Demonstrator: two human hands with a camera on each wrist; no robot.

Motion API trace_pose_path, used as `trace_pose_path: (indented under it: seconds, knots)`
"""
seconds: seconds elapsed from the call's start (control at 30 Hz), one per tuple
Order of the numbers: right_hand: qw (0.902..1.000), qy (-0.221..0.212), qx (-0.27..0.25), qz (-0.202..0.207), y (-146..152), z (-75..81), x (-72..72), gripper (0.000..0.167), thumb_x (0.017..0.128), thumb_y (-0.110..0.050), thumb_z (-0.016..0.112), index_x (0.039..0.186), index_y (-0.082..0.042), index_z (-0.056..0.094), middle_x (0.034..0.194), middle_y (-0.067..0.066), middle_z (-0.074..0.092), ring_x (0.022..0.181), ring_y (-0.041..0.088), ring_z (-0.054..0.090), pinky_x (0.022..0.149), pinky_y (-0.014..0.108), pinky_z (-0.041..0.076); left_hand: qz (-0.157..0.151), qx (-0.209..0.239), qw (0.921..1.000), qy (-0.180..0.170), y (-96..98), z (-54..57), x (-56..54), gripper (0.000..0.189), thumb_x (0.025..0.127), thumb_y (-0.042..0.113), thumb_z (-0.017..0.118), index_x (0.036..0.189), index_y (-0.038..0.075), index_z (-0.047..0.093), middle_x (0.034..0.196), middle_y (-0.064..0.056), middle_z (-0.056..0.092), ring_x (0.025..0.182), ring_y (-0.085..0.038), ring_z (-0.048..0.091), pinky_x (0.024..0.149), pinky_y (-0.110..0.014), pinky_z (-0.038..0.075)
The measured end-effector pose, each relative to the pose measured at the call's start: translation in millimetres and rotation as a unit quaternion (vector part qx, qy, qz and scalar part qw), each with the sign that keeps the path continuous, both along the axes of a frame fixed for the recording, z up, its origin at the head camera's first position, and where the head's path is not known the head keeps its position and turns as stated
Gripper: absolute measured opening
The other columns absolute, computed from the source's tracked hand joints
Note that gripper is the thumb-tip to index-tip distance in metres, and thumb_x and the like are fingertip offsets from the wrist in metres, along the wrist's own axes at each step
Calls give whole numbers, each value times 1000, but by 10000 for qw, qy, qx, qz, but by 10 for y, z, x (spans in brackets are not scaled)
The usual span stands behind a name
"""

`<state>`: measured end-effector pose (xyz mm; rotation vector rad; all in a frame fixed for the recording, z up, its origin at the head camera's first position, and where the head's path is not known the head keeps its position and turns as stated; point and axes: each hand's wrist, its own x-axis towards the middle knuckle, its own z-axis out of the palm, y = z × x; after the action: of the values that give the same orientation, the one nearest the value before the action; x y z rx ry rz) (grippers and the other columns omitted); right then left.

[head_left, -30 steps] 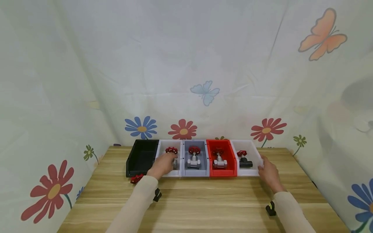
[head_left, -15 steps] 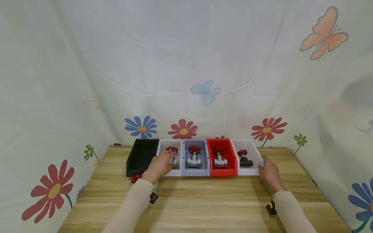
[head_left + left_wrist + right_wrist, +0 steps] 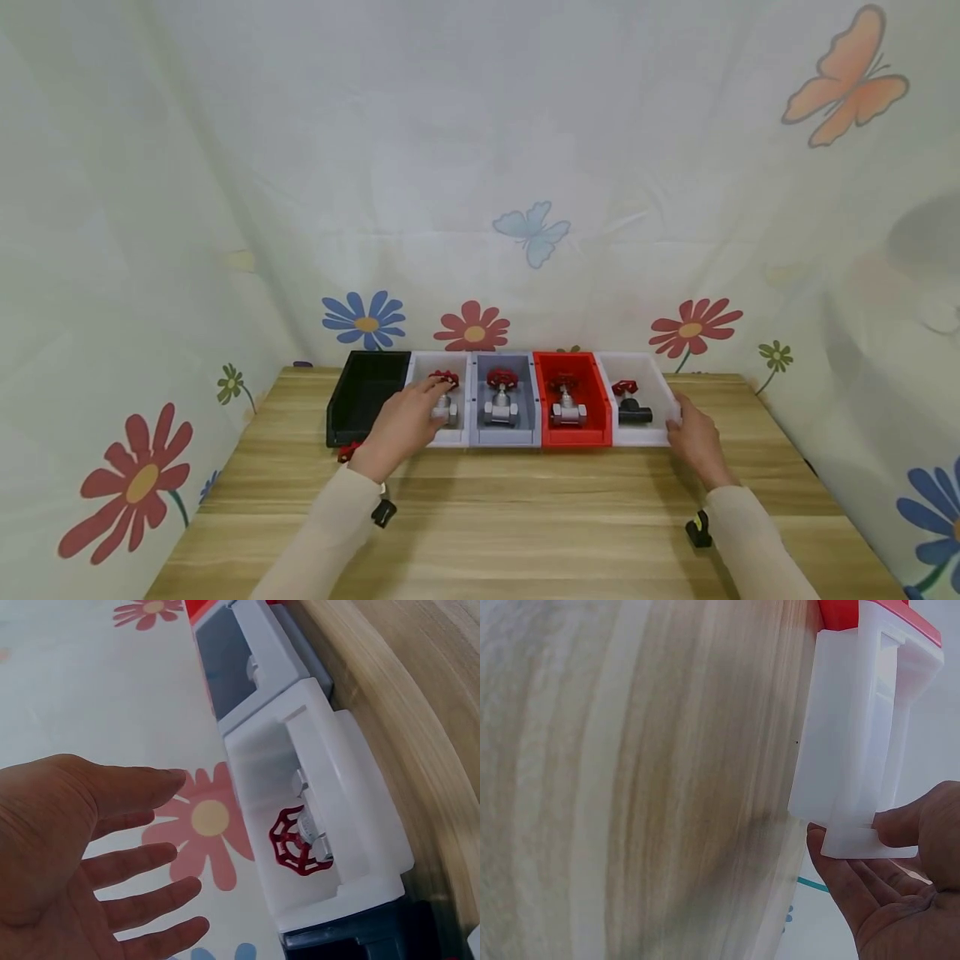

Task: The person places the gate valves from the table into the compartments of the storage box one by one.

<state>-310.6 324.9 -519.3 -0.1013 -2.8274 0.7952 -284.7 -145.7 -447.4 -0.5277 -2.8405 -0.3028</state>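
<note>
My left hand (image 3: 405, 423) hovers over the left white bin (image 3: 330, 765) with its fingers spread and nothing between them. In that bin sits a metal valve (image 3: 447, 408) with a red handwheel, partly hidden by the hand in the head view. My right hand (image 3: 697, 440) pinches the side wall of the right white bin (image 3: 836, 735), thumb inside and fingers outside. That bin holds a black valve (image 3: 634, 412) with a red handle. Metal valves with red handwheels stand in the grey bin (image 3: 483, 437) and the red bin (image 3: 596, 383).
A black bin (image 3: 367, 400) ends the row at the left. A red handwheel (image 3: 348, 451) lies at its front, partly behind my left wrist. The bins stand side by side on a wooden table (image 3: 540, 517), before a flowered curtain (image 3: 405, 167).
My left hand has drawn back from the valve in the left white bin, toward me and left, showing more of it. The right hand keeps its place on the right white bin.
</note>
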Motion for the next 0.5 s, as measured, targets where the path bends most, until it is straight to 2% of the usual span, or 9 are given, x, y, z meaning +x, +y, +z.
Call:
trace_pose_path:
  seconds: [0.17, 0.5]
  knots:
    - [10000, -2, -3, 15, 6, -4, 1, 53, 92, -3, 53, 141, 9, 38, 125, 40, 54, 110, 54, 56, 91, 63, 46, 72, -30, 10000, 45, -26, 49, 98, 59, 85, 28, 77, 138, 15, 56, 142, -9, 57, 127, -30, 57, 101, -51, 48]
    - [9999, 18, 101, 13, 0, 20, 4, 53, 92, -3, 54, 140, 10, 38, 124, 41, 55, 108, 55, 57, 90, 63, 46, 69, -117, 9995, 297, -178, 39, 286, 60, 83, 28, 78, 138, 18, 56, 146, -9, 54, 127, -31, 56, 99, -51, 50]
